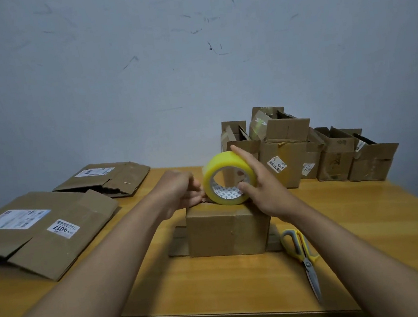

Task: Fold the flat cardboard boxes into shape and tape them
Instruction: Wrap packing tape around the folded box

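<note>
A small folded cardboard box (227, 231) stands in the middle of the wooden table (218, 283). On its top rests a yellow tape roll (227, 179), upright on its edge. My right hand (261, 186) grips the roll, fingers over its top and thumb in the core. My left hand (183, 190) sits just left of the roll at the box's top edge, fingers curled as if pinching the tape end; the tape end itself is hidden.
Flat labelled boxes lie at the left: a large one (45, 231) and a smaller one (105, 180) behind it. Several assembled boxes (307, 151) stand at the back right against the wall. Yellow-handled scissors (304, 257) lie right of the box.
</note>
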